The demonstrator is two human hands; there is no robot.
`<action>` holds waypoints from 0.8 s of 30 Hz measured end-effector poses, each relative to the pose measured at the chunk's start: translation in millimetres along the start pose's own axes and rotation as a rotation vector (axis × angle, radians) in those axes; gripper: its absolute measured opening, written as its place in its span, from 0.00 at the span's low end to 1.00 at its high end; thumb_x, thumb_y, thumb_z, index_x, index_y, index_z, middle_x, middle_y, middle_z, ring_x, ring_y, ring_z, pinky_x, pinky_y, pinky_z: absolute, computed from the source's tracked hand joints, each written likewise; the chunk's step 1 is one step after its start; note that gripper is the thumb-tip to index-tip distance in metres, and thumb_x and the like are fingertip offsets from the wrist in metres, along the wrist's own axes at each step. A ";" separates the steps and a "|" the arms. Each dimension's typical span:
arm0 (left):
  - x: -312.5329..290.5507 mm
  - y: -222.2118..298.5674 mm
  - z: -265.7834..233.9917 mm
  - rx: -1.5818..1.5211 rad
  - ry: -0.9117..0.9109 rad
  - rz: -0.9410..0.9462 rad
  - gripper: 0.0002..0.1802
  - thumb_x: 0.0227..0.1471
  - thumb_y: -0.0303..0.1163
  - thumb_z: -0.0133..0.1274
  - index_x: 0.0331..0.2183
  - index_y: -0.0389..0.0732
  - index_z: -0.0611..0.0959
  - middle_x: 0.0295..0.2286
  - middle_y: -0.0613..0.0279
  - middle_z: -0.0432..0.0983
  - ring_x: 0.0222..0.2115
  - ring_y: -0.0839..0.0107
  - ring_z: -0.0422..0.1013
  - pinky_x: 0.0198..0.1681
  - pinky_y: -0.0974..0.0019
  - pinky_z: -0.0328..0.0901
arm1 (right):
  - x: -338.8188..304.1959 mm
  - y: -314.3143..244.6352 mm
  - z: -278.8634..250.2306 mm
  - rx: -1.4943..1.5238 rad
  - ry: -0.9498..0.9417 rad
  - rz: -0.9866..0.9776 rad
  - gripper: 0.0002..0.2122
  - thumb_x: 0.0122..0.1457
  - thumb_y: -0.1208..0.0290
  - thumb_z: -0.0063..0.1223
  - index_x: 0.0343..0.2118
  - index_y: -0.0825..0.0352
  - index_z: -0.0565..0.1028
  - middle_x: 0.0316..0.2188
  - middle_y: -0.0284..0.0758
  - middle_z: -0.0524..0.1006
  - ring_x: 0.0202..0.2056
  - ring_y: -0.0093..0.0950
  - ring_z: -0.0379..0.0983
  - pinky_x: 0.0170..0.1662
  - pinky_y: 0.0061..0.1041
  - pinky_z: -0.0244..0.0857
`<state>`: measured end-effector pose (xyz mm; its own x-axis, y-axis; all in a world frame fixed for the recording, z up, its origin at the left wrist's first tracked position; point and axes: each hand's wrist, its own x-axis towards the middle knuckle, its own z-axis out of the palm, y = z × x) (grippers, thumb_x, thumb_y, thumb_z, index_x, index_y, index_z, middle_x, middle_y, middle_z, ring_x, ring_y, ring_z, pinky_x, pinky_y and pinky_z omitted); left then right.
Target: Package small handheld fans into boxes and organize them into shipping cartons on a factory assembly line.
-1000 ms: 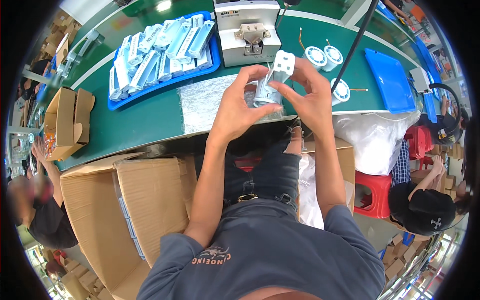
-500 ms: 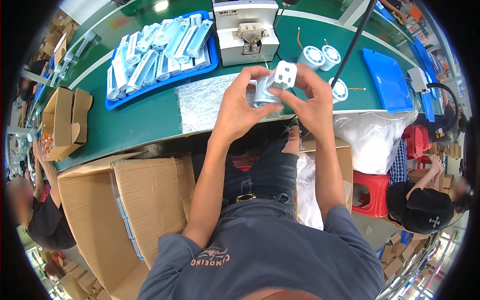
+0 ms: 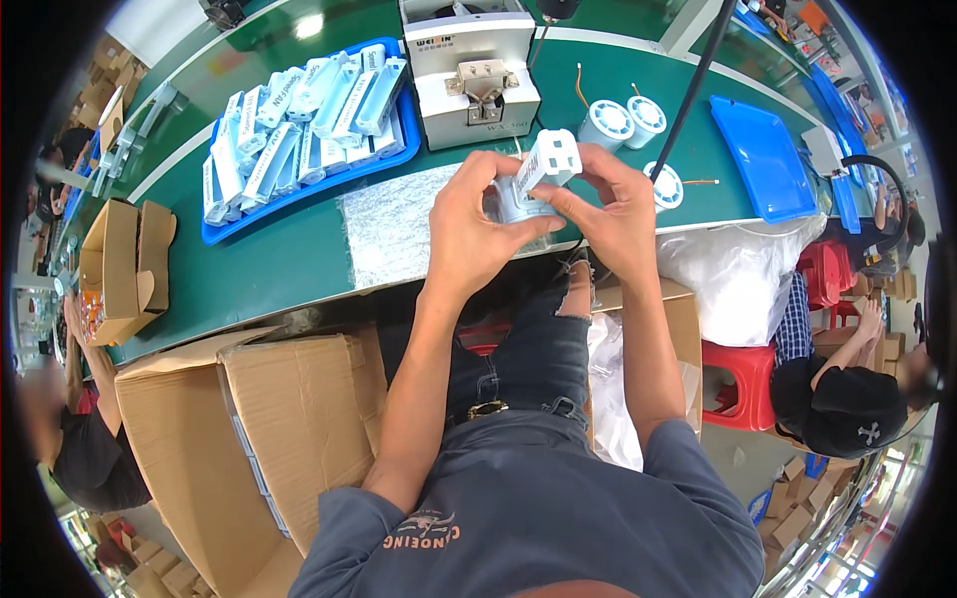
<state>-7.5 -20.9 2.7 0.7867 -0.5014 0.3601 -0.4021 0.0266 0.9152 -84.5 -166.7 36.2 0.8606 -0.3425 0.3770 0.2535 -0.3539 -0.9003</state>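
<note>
A light-blue plastic fan housing (image 3: 549, 164) is held up between my two hands over the front edge of the bench. Its handle-like part points up, showing square holes in a white end. My left hand (image 3: 467, 225) is closed around the rounded lower part. My right hand (image 3: 613, 212) pinches the housing from the other side, its thumb pressed on the upright part. My fingers hide much of the rounded part. Just right of my right hand stand round white fan units (image 3: 606, 124) with thin wires. Beyond my hands is a white and grey machine (image 3: 477, 128) with a metal fixture.
A blue tray (image 3: 221, 231) of long light-blue housings sits left on the green bench (image 3: 269, 274). White foam sheeting (image 3: 384, 239) lies nearer. Another blue tray (image 3: 763, 169) is at right. A black rod (image 3: 693, 85) slants behind the fan units. Cardboard boxes (image 3: 289, 419) stand below; people work both sides.
The view has shifted slightly, so the bench items sit a little further left and lower. My hands still grip the fan housing, whose upright part has turned slightly, showing more of its printed side.
</note>
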 end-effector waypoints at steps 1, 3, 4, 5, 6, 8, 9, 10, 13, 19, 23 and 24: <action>-0.4 -1.1 1.5 0.020 0.024 0.002 0.28 0.32 0.33 0.77 0.38 0.38 0.81 0.34 0.60 0.77 0.31 0.64 0.75 0.35 0.64 0.69 | -0.4 -3.1 3.5 -0.001 0.003 0.000 0.18 0.48 0.81 0.70 0.45 0.70 0.80 0.38 0.37 0.82 0.41 0.27 0.80 0.45 0.24 0.73; -0.5 -0.4 4.2 0.040 0.046 0.003 0.28 0.32 0.33 0.77 0.37 0.38 0.81 0.33 0.60 0.77 0.31 0.64 0.75 0.35 0.63 0.69 | -2.2 -12.0 11.9 -0.139 0.285 -0.254 0.16 0.48 0.81 0.69 0.43 0.70 0.81 0.37 0.38 0.81 0.37 0.29 0.80 0.42 0.24 0.73; -0.2 1.5 5.2 0.033 0.054 -0.009 0.27 0.32 0.32 0.76 0.36 0.38 0.81 0.33 0.60 0.77 0.31 0.64 0.75 0.35 0.63 0.69 | -9.2 -6.1 2.9 -0.316 0.298 -0.401 0.16 0.49 0.83 0.67 0.43 0.69 0.81 0.34 0.39 0.79 0.32 0.30 0.77 0.37 0.25 0.71; -0.4 2.6 6.4 0.027 0.061 -0.021 0.26 0.33 0.31 0.76 0.36 0.38 0.80 0.33 0.60 0.77 0.31 0.63 0.75 0.35 0.63 0.70 | -15.1 -4.5 3.2 -0.361 0.289 -0.472 0.16 0.49 0.83 0.65 0.44 0.69 0.80 0.33 0.39 0.78 0.30 0.30 0.76 0.34 0.26 0.70; -0.5 0.9 7.9 0.029 0.058 -0.020 0.26 0.33 0.31 0.76 0.36 0.38 0.80 0.33 0.60 0.77 0.31 0.63 0.75 0.35 0.63 0.70 | -20.6 -5.3 3.4 -0.406 0.280 -0.544 0.17 0.49 0.83 0.64 0.44 0.69 0.80 0.31 0.39 0.77 0.28 0.30 0.74 0.32 0.27 0.69; -2.1 -4.9 10.9 -0.024 0.130 -0.056 0.24 0.34 0.29 0.73 0.36 0.38 0.80 0.31 0.59 0.76 0.29 0.63 0.74 0.34 0.63 0.70 | -30.5 -8.3 17.5 -0.533 0.204 -0.488 0.18 0.49 0.81 0.62 0.46 0.70 0.79 0.34 0.40 0.72 0.33 0.35 0.71 0.36 0.31 0.66; -5.2 -5.4 11.1 0.038 0.173 -0.036 0.24 0.36 0.28 0.70 0.38 0.39 0.79 0.33 0.57 0.76 0.32 0.57 0.75 0.35 0.60 0.70 | -31.6 -3.4 28.2 -0.599 0.192 -0.480 0.18 0.49 0.80 0.61 0.46 0.70 0.78 0.36 0.40 0.71 0.35 0.36 0.70 0.39 0.33 0.65; -5.9 -5.9 17.4 0.143 0.232 0.027 0.24 0.37 0.28 0.69 0.39 0.39 0.79 0.34 0.55 0.76 0.34 0.53 0.75 0.36 0.58 0.70 | -33.3 0.2 32.4 -0.616 0.139 -0.368 0.19 0.50 0.79 0.60 0.48 0.70 0.77 0.40 0.42 0.69 0.39 0.39 0.68 0.44 0.38 0.61; -13.1 2.8 32.4 0.299 0.328 0.116 0.22 0.41 0.27 0.64 0.41 0.39 0.77 0.38 0.50 0.75 0.39 0.44 0.74 0.39 0.50 0.69 | -39.3 6.3 30.6 -0.739 0.174 -0.302 0.15 0.53 0.77 0.58 0.45 0.69 0.76 0.41 0.43 0.69 0.40 0.42 0.68 0.45 0.41 0.58; -12.2 4.0 30.3 0.243 0.328 0.132 0.24 0.40 0.30 0.68 0.41 0.41 0.78 0.38 0.53 0.75 0.37 0.46 0.75 0.38 0.52 0.69 | -32.1 12.1 29.9 -0.533 0.256 -0.207 0.09 0.49 0.79 0.67 0.33 0.68 0.78 0.35 0.39 0.72 0.36 0.37 0.70 0.40 0.34 0.60; -13.5 6.4 16.2 0.209 0.313 0.077 0.26 0.39 0.30 0.69 0.42 0.41 0.77 0.37 0.54 0.75 0.38 0.47 0.75 0.38 0.54 0.70 | -33.0 -1.9 31.8 -0.275 0.281 -0.192 0.07 0.50 0.85 0.65 0.31 0.69 0.79 0.30 0.36 0.70 0.36 0.29 0.69 0.41 0.23 0.63; -13.2 7.2 13.8 0.193 0.296 0.063 0.28 0.39 0.32 0.71 0.43 0.41 0.77 0.38 0.54 0.75 0.38 0.47 0.75 0.38 0.54 0.70 | -32.0 -2.1 29.7 -0.220 0.300 -0.179 0.08 0.50 0.86 0.65 0.31 0.69 0.79 0.30 0.35 0.70 0.36 0.27 0.69 0.41 0.21 0.63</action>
<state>-27.2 -26.0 2.0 0.8477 -0.2310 0.4775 -0.5131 -0.1284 0.8487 -99.5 -129.2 19.6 0.6365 -0.4857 0.5992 0.2591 -0.5971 -0.7592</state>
